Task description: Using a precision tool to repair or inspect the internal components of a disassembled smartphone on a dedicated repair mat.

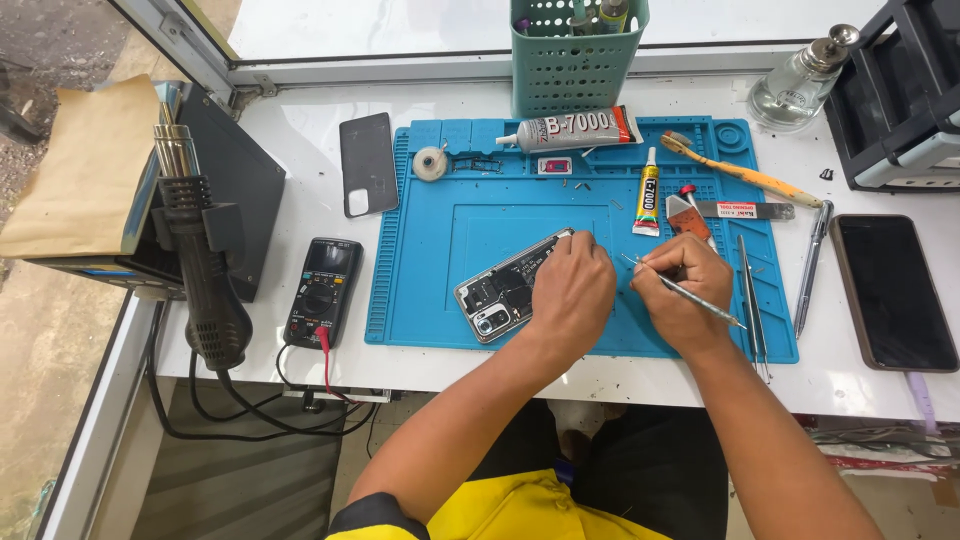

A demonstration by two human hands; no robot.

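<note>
Left hand: our left hand [570, 290] lies palm down, fingers curled, pressing on the right end of the opened phone [508, 288] and holding it flat.
Right hand: our right hand [683, 285] is closed in a pen-like pinch on the thin metal tool [680, 290], whose tip points left toward the phone's covered end; we cannot tell whether it touches.
Arms: both forearms come up from the lower edge and converge over the mat.
Opened phone: it lies back-off and tilted on the blue work mat [430, 270], in the recessed middle, camera end toward the lower left.
Phones, counted: we see two, the opened one and a dark phone [892, 292] lying flat on the white table [300, 110], off the mat's right edge.
Glue tubes: two, a large one [570, 130] at the mat's top and a small one [649, 195] beside our right hand.
Other single things: one back cover [368, 163], one multimeter [322, 290], one hot-air gun [200, 260], one green basket [578, 55], one glass bottle [800, 85].
</note>
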